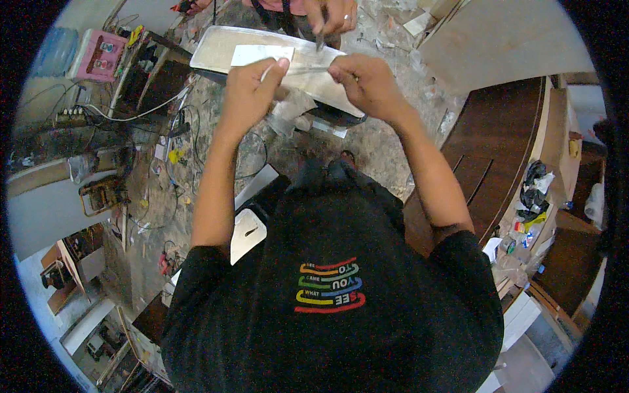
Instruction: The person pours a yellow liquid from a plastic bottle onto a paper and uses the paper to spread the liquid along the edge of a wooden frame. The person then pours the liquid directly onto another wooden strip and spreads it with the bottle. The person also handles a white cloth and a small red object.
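A thin pale strip (306,69) is stretched between my two hands, just above a long cream-coloured panel (213,47) with dark edges. My left hand (252,92) is closed, with its thumb pressed at the strip's left end. The fingers of my right hand (368,86) pinch the other end. What the strip is made of cannot be made out. Beside my left hand a white rectangular sheet (262,54) lies on the panel. Across from me, a co-worker's hand (335,16) holds a small dark tool (321,39) over the panel's far edge.
Crumpled clear plastic (283,121) lies below the panel. Cables and scraps litter the floor to the left, near a pink box (98,56). A dark brown wooden panel (485,144) stands at my right, with a cluttered ledge (524,229) beside it.
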The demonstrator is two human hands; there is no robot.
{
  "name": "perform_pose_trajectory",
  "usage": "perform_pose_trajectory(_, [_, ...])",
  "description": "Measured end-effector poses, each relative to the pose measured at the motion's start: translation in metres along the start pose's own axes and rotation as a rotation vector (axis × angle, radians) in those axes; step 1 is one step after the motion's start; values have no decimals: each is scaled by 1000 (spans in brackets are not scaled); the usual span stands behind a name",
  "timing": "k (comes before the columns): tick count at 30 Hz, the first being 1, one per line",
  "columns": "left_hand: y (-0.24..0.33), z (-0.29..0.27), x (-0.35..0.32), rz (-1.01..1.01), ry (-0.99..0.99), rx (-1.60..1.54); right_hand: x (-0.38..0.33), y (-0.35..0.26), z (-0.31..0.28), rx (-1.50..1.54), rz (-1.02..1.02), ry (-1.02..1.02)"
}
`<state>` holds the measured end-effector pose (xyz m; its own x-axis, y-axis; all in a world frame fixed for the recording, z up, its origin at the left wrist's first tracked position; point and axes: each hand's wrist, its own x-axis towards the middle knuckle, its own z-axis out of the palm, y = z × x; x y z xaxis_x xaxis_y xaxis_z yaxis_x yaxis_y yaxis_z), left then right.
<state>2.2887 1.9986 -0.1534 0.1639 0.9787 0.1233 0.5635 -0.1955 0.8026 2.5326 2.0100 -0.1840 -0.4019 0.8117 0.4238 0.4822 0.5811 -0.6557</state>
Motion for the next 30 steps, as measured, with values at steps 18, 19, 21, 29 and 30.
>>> perform_pose_trajectory(18, [23, -6, 12, 47, 14, -144, 11, -16, -34, 15, 23, -30])
perform_pose_trajectory(19, [24, -5, 12, 75, 31, -141, 9, -16, -34, 39, 30, -35])
perform_pose_trajectory(21, [25, -3, 13, 8, 2, -201, 7, -15, -35, 94, 83, -53])
perform_pose_trajectory(29, [27, 10, 19, -68, -26, -308, -3, -4, -38, 386, 251, -81])
perform_pose_trajectory(30, [27, 12, 21, -61, -26, -298, -4, -2, -39, 371, 241, -74])
